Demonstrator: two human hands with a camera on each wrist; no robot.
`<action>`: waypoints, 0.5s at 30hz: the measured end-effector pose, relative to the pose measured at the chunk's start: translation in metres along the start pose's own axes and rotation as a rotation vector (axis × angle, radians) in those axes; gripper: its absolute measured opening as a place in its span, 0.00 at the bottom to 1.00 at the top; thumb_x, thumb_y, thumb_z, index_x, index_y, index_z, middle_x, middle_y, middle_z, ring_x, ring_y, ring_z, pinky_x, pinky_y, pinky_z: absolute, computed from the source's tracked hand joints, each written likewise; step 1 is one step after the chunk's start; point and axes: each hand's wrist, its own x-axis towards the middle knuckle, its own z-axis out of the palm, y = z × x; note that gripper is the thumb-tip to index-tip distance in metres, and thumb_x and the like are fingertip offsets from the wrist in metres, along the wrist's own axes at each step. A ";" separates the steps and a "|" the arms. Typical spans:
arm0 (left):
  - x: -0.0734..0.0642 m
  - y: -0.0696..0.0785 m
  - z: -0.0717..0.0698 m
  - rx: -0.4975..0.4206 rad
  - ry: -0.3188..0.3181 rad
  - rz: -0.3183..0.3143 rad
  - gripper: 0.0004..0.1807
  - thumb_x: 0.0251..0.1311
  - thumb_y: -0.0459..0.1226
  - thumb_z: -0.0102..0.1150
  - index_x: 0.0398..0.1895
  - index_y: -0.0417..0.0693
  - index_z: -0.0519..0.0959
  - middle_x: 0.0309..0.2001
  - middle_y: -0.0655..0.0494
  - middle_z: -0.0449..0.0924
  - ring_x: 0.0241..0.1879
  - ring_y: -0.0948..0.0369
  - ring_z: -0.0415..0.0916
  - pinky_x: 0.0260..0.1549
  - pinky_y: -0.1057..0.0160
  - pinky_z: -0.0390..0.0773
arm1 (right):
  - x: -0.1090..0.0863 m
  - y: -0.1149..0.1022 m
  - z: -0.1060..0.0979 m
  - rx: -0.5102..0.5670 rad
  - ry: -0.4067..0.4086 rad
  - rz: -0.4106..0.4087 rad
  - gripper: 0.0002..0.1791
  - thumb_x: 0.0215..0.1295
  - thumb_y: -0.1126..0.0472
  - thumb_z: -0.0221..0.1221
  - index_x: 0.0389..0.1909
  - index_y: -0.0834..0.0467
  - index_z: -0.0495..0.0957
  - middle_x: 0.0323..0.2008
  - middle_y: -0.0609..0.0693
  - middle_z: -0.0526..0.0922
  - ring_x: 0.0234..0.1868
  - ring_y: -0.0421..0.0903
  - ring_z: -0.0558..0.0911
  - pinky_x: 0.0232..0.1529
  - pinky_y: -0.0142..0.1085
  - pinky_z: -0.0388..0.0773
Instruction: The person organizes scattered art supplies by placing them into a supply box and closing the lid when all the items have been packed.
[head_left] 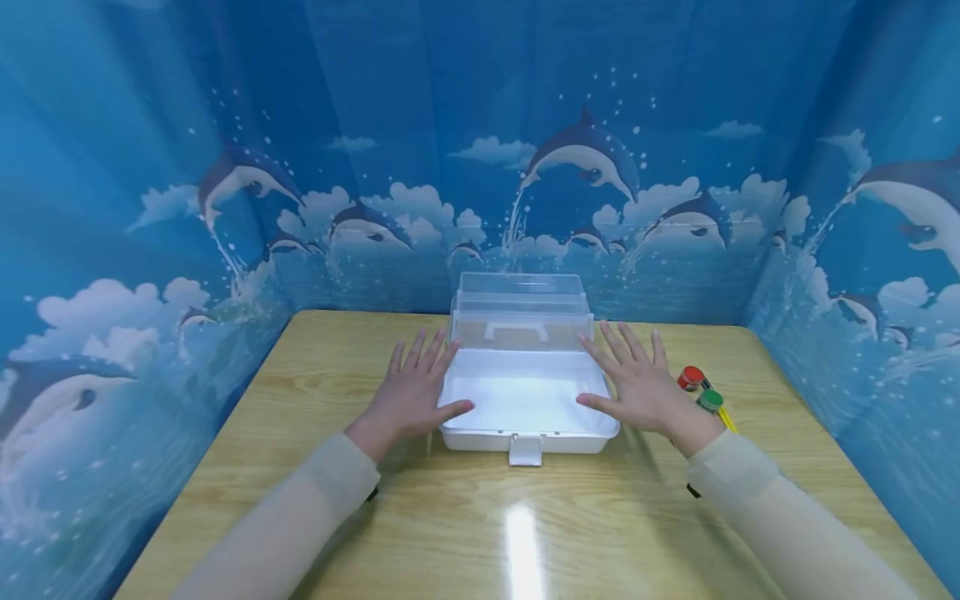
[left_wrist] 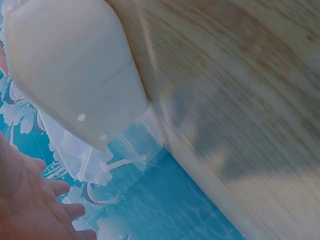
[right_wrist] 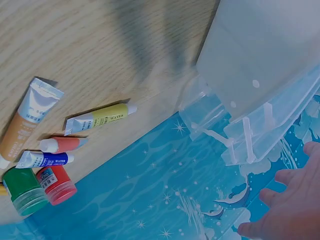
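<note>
A white plastic storage box (head_left: 480,442) stands on the table, its transparent lid (head_left: 519,283) swung up at the back with a white handle (head_left: 516,327) on it. The white inside shows nothing lying in it. At the front the latch (head_left: 525,452) hangs down. My left hand (head_left: 411,390) is spread over the box's left edge, fingers straight and palm down. Over the right edge my right hand (head_left: 639,387) is spread in the same way. Neither hand holds anything. Both wrist views show the box's side wall (left_wrist: 75,65) and the outstretched fingers beyond it.
Right of the box lie a red paint jar (right_wrist: 56,185), a green paint jar (right_wrist: 26,190) and several paint tubes, among them an orange-brown tube (right_wrist: 25,122), a yellow tube (right_wrist: 100,119) and a blue tube (right_wrist: 45,159). A dolphin-print curtain (head_left: 420,125) encloses the wooden table (head_left: 435,533).
</note>
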 end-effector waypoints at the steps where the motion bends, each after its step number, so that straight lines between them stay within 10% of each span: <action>1: 0.000 0.000 0.000 0.001 0.000 -0.001 0.55 0.61 0.72 0.47 0.82 0.54 0.42 0.81 0.50 0.30 0.78 0.44 0.26 0.72 0.36 0.30 | 0.000 0.000 0.000 0.002 0.001 -0.001 0.53 0.64 0.24 0.49 0.81 0.46 0.44 0.81 0.57 0.35 0.79 0.62 0.34 0.67 0.68 0.19; 15: -0.005 -0.003 0.003 -0.060 -0.055 -0.048 0.57 0.61 0.74 0.42 0.82 0.51 0.40 0.81 0.48 0.33 0.78 0.45 0.26 0.72 0.38 0.28 | -0.003 0.001 0.008 0.009 0.010 -0.014 0.53 0.64 0.24 0.49 0.82 0.44 0.41 0.81 0.56 0.34 0.79 0.61 0.33 0.67 0.67 0.17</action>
